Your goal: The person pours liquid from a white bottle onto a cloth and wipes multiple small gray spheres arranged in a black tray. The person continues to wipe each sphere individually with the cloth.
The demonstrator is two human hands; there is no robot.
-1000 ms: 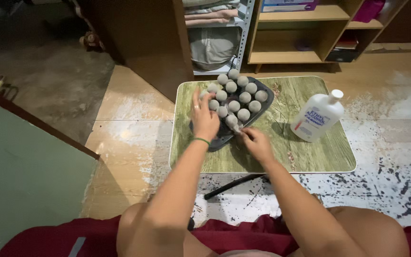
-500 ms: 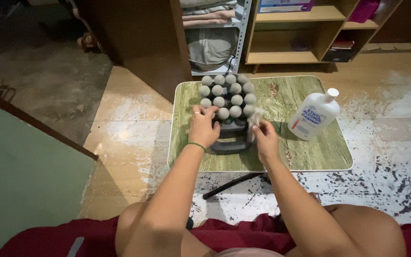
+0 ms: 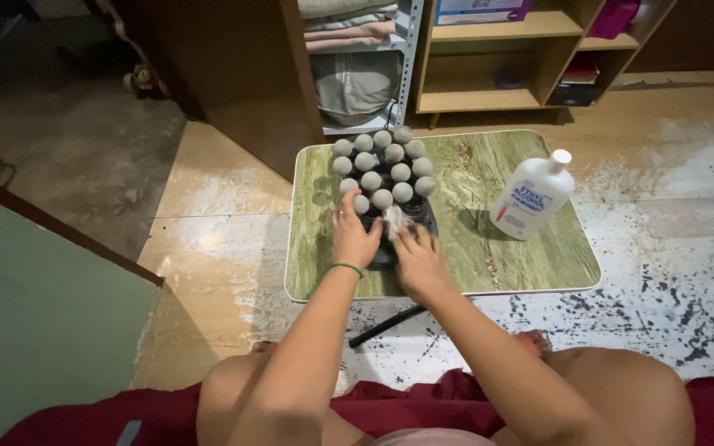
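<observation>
A dark tray-like device [image 3: 426, 216] studded with several grey balls [image 3: 383, 165] lies on a small green wood-grain table [image 3: 506, 264]. My left hand [image 3: 352, 237] grips its near left edge, a green band on the wrist. My right hand [image 3: 417, 260] rests on its near end, fingers pinched on a small white wipe [image 3: 393, 219] pressed against the dark base just below the balls.
A white plastic bottle [image 3: 530, 195] with a cap stands at the table's right side. Wooden shelves [image 3: 489, 58] and a metal rack with folded cloth [image 3: 355, 58] stand behind the table. A green panel [image 3: 43, 314] is at left. The floor is paint-speckled.
The ball-studded device has been turned from slanted to straight, its handle end toward me. My right hand moved with the wipe from its right edge to its near middle. The view shifted slightly.
</observation>
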